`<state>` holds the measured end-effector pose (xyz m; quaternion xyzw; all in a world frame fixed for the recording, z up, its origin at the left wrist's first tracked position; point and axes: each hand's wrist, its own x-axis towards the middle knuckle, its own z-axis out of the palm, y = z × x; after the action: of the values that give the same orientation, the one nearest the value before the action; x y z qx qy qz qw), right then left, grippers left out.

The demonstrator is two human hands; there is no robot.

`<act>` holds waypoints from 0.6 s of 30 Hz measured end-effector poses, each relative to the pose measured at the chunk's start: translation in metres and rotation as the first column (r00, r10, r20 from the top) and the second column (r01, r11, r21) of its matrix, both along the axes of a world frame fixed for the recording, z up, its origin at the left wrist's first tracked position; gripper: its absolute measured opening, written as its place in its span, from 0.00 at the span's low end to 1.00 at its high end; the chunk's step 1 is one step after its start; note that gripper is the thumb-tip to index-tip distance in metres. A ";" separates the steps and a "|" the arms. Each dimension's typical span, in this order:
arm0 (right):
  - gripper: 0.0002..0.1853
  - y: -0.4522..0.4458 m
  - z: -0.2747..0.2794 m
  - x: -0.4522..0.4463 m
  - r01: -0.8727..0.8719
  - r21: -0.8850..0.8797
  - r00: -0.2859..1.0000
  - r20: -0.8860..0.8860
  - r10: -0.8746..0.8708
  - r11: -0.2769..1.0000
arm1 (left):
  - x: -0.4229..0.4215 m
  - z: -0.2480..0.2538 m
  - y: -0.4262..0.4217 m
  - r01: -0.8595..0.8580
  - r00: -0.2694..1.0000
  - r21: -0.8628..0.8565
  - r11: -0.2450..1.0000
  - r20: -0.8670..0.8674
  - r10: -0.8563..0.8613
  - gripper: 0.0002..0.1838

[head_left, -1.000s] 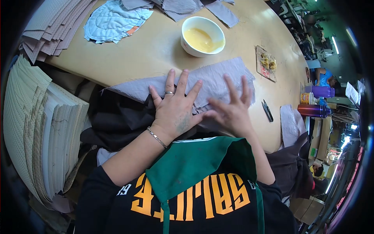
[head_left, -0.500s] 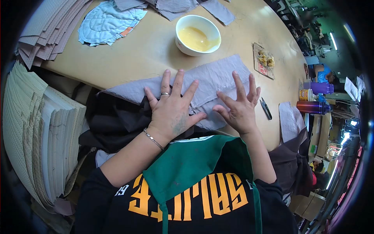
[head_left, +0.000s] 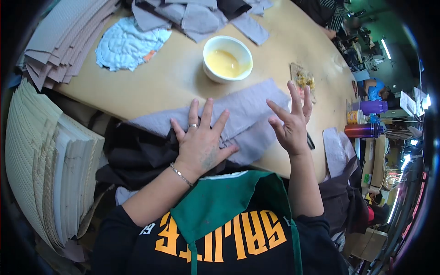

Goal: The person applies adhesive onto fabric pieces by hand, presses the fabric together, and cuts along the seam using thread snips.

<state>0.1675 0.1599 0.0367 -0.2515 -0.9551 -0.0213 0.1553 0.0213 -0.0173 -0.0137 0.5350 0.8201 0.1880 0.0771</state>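
Note:
Grey fabric (head_left: 247, 107) lies along the near edge of the table, with dark cloth (head_left: 137, 146) hanging beside it. My left hand (head_left: 199, 142) rests flat on the fabric with its fingers spread. Raised above the fabric's right end, my right hand (head_left: 293, 126) has its fingers apart and holds nothing. A white bowl (head_left: 228, 79) with a pale yellow substance stands beyond the fabric. Behind my right hand, the small black snips (head_left: 310, 141) are mostly hidden, and a clear packet (head_left: 300, 71) with yellow bits is partly covered by its fingers.
Light blue cut pieces (head_left: 130, 43) and grey scraps (head_left: 199, 20) lie on the far side of the table (head_left: 91, 96). Stacked sheets (head_left: 78, 160) stand at the left. A purple container (head_left: 373, 107) and a dark bottle (head_left: 362, 131) are at the right. A person in blue (head_left: 376, 89) is beyond.
My right hand has lifted off the fabric and moved right, its fingers now raised near the packet. My left hand stays on the fabric. The camera view has shifted slightly.

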 end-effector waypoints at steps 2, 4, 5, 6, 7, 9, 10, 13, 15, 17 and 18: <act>0.25 0.011 0.016 -0.023 -0.053 -0.037 0.993 -0.109 0.049 0.998 | 0.001 -0.001 0.000 0.002 1.000 0.002 1.000 0.002 -0.002 0.43; 0.25 0.021 0.027 -0.055 -0.103 -0.092 0.990 -0.105 0.093 0.990 | 0.000 -0.002 0.001 0.005 1.000 -0.005 1.000 0.002 -0.005 0.43; 0.27 0.026 0.031 -0.072 -0.114 -0.105 0.993 -0.053 0.109 0.988 | 0.000 0.000 0.001 0.009 1.000 -0.016 1.000 0.006 -0.009 0.43; 0.29 0.031 0.033 -0.087 -0.126 -0.123 0.992 0.002 0.128 0.984 | 0.000 0.000 0.000 0.010 1.000 -0.031 0.999 0.014 -0.009 0.43; 0.29 0.034 0.034 -0.101 -0.127 -0.149 0.988 0.070 0.139 0.981 | 0.001 -0.003 -0.001 0.011 1.000 -0.008 1.000 -0.011 -0.011 0.42; 0.29 0.037 0.031 -0.124 -0.125 -0.207 0.965 0.203 0.168 0.970 | 0.001 -0.004 -0.001 0.012 1.000 -0.002 1.000 -0.004 -0.012 0.42; 0.30 0.035 0.033 -0.130 -0.134 -0.196 0.942 0.280 0.186 0.972 | 0.000 -0.003 -0.001 0.012 1.000 -0.001 1.000 -0.002 -0.012 0.42; 0.33 0.033 0.039 -0.142 -0.175 -0.135 0.873 0.436 0.217 0.975 | -0.001 0.001 -0.001 0.017 1.000 -0.012 1.000 0.014 -0.017 0.41; 0.38 0.039 0.044 -0.139 -0.214 -0.060 0.866 0.450 0.218 0.975 | -0.001 0.000 -0.002 0.020 1.000 -0.010 1.000 0.023 -0.020 0.41; 0.38 0.042 0.059 -0.132 -0.202 -0.003 0.905 0.382 0.188 0.979 | -0.002 -0.002 -0.002 0.026 0.999 0.004 1.000 0.024 -0.026 0.42; 0.38 0.042 0.069 -0.128 -0.191 0.026 0.922 0.347 0.170 0.981 | -0.001 -0.002 -0.001 0.020 1.000 0.012 1.000 0.020 -0.021 0.43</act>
<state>0.0392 0.2014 0.1057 -0.1502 -0.9855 -0.0785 -0.0048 0.0200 -0.0187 -0.0160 0.5419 0.8126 0.1973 0.0840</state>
